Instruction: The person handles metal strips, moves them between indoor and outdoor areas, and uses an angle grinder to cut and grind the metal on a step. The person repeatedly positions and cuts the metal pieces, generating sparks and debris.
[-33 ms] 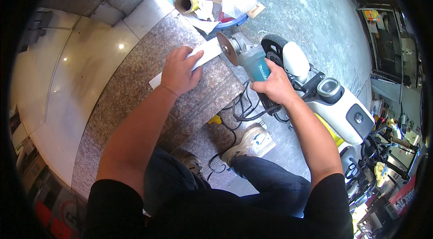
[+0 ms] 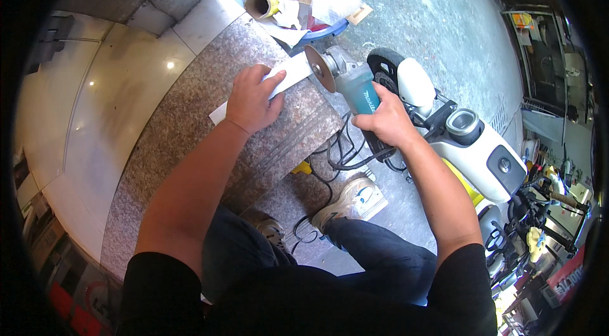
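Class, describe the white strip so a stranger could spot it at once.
Start at the brown speckled slab beside the blue tub. Near the slab's upper right edge, the left hand rests on the slanting white strip, the only long, plain white piece on that slab.

On my feed, bright light washes the grey-green concrete floor (image 2: 419,16), glare dots the glossy cream tiles (image 2: 136,104), and the black-rimmed fisheye edges bend.

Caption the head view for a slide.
Left hand on a white strip, right hand holding an angle grinder, disc near the strip.
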Demonstrator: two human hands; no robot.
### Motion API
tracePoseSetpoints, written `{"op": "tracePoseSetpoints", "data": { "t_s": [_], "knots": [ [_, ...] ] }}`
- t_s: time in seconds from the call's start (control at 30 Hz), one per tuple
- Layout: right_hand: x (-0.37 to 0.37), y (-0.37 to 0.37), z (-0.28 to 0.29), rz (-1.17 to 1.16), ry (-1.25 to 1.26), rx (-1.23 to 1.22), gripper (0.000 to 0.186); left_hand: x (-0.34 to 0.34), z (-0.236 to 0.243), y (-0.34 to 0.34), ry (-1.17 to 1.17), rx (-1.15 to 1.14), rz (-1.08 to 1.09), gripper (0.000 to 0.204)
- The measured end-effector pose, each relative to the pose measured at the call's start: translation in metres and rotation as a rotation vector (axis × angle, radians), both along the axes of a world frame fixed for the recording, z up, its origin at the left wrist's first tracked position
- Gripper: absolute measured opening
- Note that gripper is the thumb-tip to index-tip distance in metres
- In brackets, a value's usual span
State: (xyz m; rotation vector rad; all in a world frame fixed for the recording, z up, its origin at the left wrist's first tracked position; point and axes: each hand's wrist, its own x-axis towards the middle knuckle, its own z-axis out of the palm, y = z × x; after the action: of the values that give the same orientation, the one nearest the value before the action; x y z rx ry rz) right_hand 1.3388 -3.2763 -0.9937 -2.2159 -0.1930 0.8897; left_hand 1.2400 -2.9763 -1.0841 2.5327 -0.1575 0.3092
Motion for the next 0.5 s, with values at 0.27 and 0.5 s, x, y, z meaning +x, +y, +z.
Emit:
{"op": "tracePoseSetpoints", "data": {
  "t_s": [0.27, 0.5],
  "knots": [
    [0.0014, -0.0033, 0.0001, -0.036, -0.055, 0.049, 0.072, 0.0012, -0.0028, 0.0009, -0.016, 0.008, -0.011, 0.046],
    [-0.0005, 0.0006, -0.0038, -0.025, -0.067, 0.032, 0.074, 0.0008, -0.0021, 0.0017, 0.001, 0.012, -0.013, 0.047]
  ]
}}
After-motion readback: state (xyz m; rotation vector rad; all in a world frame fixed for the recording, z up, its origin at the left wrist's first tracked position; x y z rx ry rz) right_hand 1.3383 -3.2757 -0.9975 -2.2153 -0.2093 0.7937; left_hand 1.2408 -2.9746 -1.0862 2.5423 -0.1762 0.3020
